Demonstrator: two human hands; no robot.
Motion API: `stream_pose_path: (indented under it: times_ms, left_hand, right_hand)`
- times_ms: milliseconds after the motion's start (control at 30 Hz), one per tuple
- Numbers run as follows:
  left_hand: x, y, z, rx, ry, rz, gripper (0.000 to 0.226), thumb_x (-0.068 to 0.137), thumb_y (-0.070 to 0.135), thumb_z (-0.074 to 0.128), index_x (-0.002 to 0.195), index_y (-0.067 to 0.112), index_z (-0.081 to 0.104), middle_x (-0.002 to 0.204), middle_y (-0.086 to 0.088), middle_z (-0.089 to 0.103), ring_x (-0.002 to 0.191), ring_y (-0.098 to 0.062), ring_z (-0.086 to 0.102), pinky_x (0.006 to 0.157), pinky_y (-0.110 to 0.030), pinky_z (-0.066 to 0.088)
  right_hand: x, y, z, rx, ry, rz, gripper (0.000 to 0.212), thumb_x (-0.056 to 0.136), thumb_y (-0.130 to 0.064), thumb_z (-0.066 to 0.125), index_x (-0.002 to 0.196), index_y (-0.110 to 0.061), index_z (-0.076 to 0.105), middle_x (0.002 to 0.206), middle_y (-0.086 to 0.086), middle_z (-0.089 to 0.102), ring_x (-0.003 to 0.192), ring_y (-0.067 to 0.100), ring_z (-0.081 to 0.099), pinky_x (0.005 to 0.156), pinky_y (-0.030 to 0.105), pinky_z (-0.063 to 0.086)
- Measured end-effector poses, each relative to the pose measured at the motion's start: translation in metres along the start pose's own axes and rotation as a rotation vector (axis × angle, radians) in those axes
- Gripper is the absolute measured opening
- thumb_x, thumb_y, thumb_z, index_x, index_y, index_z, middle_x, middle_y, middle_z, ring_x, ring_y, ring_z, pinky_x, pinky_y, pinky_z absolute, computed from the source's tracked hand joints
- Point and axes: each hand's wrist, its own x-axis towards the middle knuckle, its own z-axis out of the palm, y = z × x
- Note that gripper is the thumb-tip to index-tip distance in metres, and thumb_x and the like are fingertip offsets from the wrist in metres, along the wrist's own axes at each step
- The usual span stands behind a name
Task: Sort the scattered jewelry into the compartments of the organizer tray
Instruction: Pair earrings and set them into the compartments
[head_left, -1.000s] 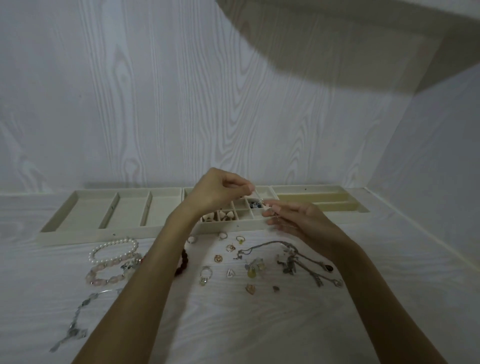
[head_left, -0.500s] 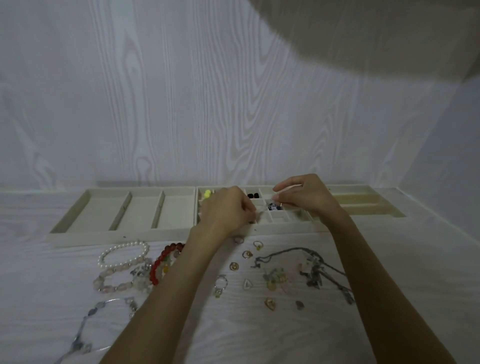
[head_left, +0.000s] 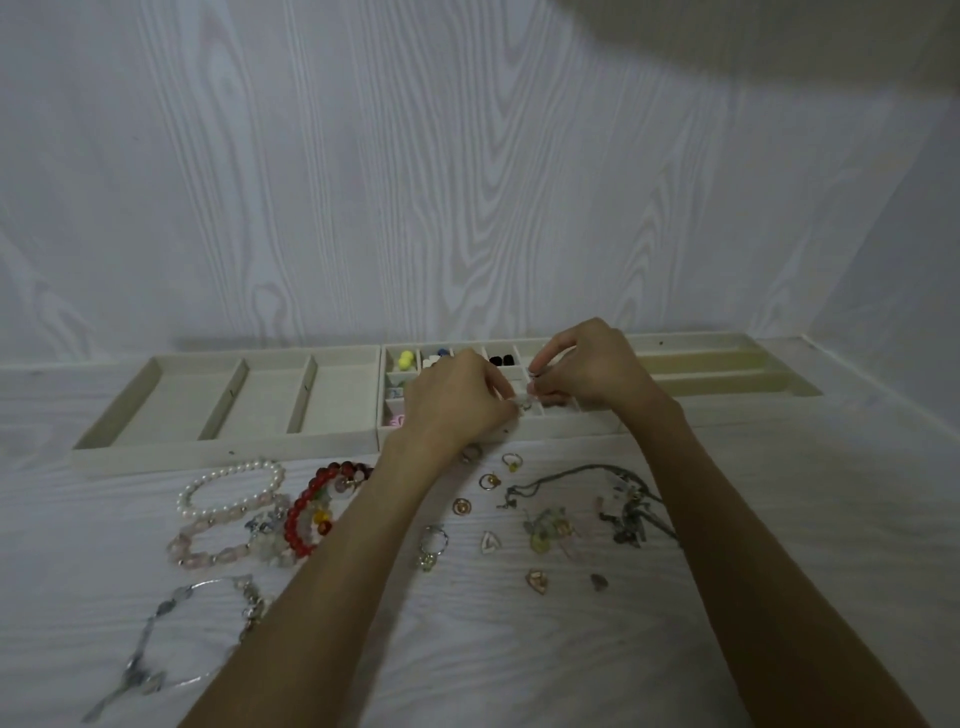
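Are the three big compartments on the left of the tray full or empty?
Empty: the three big compartments show only bare lining; bracelets still lie on the table.

Surface: white wood-grain tabletop (head_left: 519, 665), meeting a matching wall at the back.

On it, placed relative to the cream organizer tray (head_left: 228, 452), which lies along the back edge:
- pearl bracelet (head_left: 231, 486), just in front of the tray's left section
- pink bead bracelet (head_left: 218, 543), in front of the pearls
- red bead bracelet (head_left: 306, 506), right of the pearls
- silver chain (head_left: 156, 649), nearest front left
- small rings and charms (head_left: 488, 519), in front of the tray's middle
- tangled dark necklaces (head_left: 618, 504), farther right
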Motion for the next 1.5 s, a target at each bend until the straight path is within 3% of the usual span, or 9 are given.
stream_pose_path:
  times_ms: [100,367,600,767,867,1033,1200,1333,1500]
  left_hand:
    - [0.004,-0.005,0.001,-0.026,-0.066,-0.002,0.012,0.083,0.03,0.062,0.088,0.03,0.074,0.087,0.011,0.071,0.086,-0.014,0.065,0.07,-0.027,0.049]
    - [0.01,-0.011,0.002,0.083,-0.066,0.06,0.039,0.088,0.03,0.038,0.09,0.016,0.074,0.1,-0.003,0.067,0.101,-0.024,0.053,0.083,-0.04,0.049]
    - [0.011,-0.013,-0.003,0.286,-0.157,0.182,0.074,0.071,0.049,0.005,0.104,0.035,0.07,0.123,0.005,0.06,0.119,-0.018,0.043,0.099,-0.043,0.035]
    - [0.008,-0.01,-0.007,0.307,-0.177,0.189,0.054,0.089,0.04,0.016,0.111,0.038,0.066,0.139,0.004,0.047,0.13,-0.019,0.034,0.107,-0.043,0.029]
    - [0.006,-0.01,-0.009,0.311,-0.208,0.209,0.056,0.087,0.041,0.014,0.111,0.04,0.065,0.141,0.005,0.045,0.132,-0.018,0.032,0.108,-0.043,0.027]
    - [-0.001,-0.002,-0.017,0.35,-0.204,0.211,0.04,0.1,0.028,0.028,0.118,0.038,0.062,0.147,0.003,0.035,0.134,-0.021,0.026,0.111,-0.042,0.025]
    - [-0.004,0.002,-0.017,0.386,-0.206,0.212,0.038,0.099,0.029,0.03,0.12,0.037,0.061,0.15,0.004,0.033,0.135,-0.021,0.024,0.111,-0.04,0.024]
    - [-0.005,0.004,-0.018,0.404,-0.207,0.218,0.038,0.099,0.03,0.03,0.121,0.036,0.061,0.151,0.004,0.031,0.136,-0.02,0.023,0.11,-0.04,0.024]
    - [-0.005,0.003,-0.019,0.387,-0.222,0.218,0.039,0.099,0.029,0.03,0.119,0.038,0.062,0.15,0.004,0.033,0.135,-0.02,0.023,0.11,-0.04,0.025]
  right_hand:
    - [0.002,0.001,0.007,-0.027,0.027,-0.004,0.016,0.065,-0.004,0.083,0.067,-0.013,0.069,0.063,0.012,0.07,0.051,0.011,0.068,0.055,0.023,0.058]
    - [-0.001,-0.003,0.013,-0.275,0.07,-0.067,0.018,0.068,-0.008,0.079,0.066,-0.021,0.066,0.067,0.005,0.069,0.049,0.007,0.059,0.045,0.016,0.039]
    - [-0.003,-0.009,0.006,-0.331,0.001,-0.107,0.009,0.079,-0.009,0.066,0.077,-0.014,0.073,0.066,0.003,0.07,0.059,0.015,0.066,0.064,0.029,0.057]
    - [-0.001,-0.009,-0.012,-0.287,-0.174,-0.091,0.014,0.085,-0.004,0.06,0.083,-0.015,0.068,0.072,0.005,0.073,0.051,0.005,0.064,0.05,0.016,0.046]
    - [0.0,-0.009,-0.017,-0.343,-0.177,-0.143,0.018,0.086,-0.006,0.058,0.083,-0.02,0.069,0.08,0.0,0.073,0.063,0.007,0.063,0.059,0.02,0.047]
    - [-0.003,-0.01,-0.011,-0.577,-0.241,-0.257,0.052,0.088,0.003,0.042,0.072,-0.039,0.068,0.073,-0.006,0.04,0.07,0.01,0.036,0.069,0.029,0.037]
    - [-0.006,-0.008,-0.001,-0.831,-0.249,-0.293,0.041,0.093,-0.011,0.042,0.097,-0.04,0.07,0.1,0.0,0.04,0.11,0.023,0.037,0.088,0.033,0.032]
    - [-0.004,-0.007,0.004,-0.88,-0.235,-0.312,0.038,0.096,-0.017,0.04,0.099,-0.041,0.069,0.116,0.003,0.046,0.113,0.024,0.038,0.091,0.035,0.033]
    - [-0.006,-0.009,0.0,-0.849,-0.25,-0.302,0.039,0.094,-0.012,0.042,0.1,-0.039,0.07,0.107,0.002,0.044,0.109,0.022,0.038,0.09,0.034,0.032]
